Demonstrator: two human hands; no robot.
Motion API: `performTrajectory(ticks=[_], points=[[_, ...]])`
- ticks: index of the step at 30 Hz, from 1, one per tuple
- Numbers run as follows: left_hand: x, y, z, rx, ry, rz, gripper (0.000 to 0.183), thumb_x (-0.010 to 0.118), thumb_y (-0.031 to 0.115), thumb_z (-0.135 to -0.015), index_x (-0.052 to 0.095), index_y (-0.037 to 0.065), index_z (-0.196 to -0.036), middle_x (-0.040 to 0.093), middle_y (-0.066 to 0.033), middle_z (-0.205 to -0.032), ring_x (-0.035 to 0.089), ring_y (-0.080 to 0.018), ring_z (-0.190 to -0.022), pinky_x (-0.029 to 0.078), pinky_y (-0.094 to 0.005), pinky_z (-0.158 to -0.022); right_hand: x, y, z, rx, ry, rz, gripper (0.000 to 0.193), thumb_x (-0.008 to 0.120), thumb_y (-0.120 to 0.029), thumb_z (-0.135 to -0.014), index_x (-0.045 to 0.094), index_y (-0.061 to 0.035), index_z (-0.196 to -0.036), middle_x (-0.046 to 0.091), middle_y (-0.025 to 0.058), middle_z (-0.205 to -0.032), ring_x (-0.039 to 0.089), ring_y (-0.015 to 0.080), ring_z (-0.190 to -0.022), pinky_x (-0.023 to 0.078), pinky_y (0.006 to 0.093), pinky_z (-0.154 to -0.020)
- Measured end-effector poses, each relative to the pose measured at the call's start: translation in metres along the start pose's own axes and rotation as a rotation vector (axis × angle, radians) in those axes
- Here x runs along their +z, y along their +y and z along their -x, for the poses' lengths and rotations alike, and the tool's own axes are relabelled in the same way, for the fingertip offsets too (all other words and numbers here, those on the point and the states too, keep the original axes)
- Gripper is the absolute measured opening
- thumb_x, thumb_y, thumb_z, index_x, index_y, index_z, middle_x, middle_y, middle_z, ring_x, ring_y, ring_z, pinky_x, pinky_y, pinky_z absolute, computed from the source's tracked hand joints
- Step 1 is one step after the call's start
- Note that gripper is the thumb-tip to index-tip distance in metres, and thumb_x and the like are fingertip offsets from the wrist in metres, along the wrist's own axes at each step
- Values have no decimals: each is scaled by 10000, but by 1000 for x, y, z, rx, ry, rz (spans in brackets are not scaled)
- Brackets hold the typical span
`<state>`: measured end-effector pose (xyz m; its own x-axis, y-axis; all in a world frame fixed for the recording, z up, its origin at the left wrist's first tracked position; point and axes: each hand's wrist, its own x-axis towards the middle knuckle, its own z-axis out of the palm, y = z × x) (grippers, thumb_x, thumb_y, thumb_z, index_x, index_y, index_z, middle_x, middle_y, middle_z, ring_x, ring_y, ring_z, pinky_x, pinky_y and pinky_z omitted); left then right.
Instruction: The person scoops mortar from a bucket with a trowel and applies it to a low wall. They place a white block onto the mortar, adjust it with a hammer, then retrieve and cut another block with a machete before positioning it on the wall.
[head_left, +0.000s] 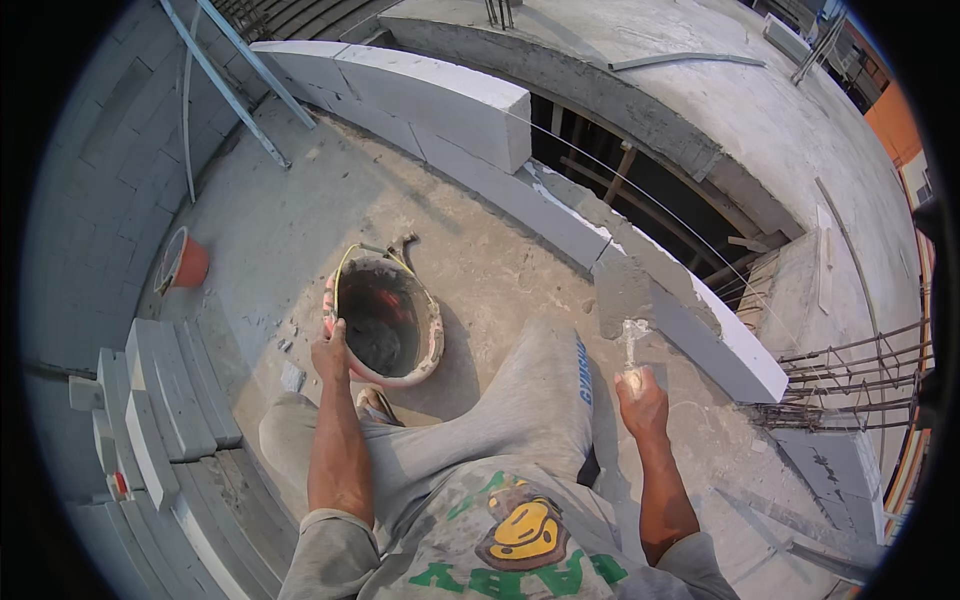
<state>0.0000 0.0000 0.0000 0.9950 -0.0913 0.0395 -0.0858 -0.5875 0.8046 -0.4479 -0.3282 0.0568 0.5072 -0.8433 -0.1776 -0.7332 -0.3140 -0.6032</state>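
Observation:
My left hand [330, 352] grips the near-left rim of a red bucket [436, 340], which is tilted and has grey mortar [378, 335] low inside it. In my right hand [643, 400] is the handle of a trowel [624, 298]; its grey-coated blade lies against the low wall of white blocks [700, 345]. Wet mortar [665, 265] is spread along the top of the lower course there. An upper white block [440, 95] sits on the course farther left, its end face toward the mortar. A taut string [620, 172] runs along the wall.
A hammer [403, 243] lies beyond the bucket. A smaller orange bucket [188, 262] stands at the left, near stacked blocks [175, 400]. Metal channels [235, 85] lean by the left wall. Behind the low wall is a dark opening [600, 160]. Rebar [850, 370] sticks out at right.

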Motion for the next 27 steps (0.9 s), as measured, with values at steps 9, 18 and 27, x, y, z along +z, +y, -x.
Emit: performTrajectory(ticks=[9,18,27], points=[[-20,49,40,-110,-70,-50,375,683,358,-842,699,24,-1011,652,-61,-786,592,-153,-749,458,-312,-699,128,-217,-68,-971,-297,704,144,637,-162,-829,629,-80,-947,651,128,-876,677,289,-781,519,397,-647],[-35,30,44,-187,-71,4,360,694,374,-829,695,33,-944,630,-75,-744,588,-175,-723,455,-329,-671,261,-230,-27,-981,-536,841,181,562,-182,-886,651,-105,-1024,668,129,-973,676,268,-900,516,397,-719],[-39,35,48,-250,-28,57,358,692,355,-842,678,7,-925,578,-28,-711,525,-120,-716,433,-302,-660,280,-238,-1,-772,-797,495,211,566,-155,-844,635,-44,-1010,689,202,-938,685,344,-910,538,450,-788]])
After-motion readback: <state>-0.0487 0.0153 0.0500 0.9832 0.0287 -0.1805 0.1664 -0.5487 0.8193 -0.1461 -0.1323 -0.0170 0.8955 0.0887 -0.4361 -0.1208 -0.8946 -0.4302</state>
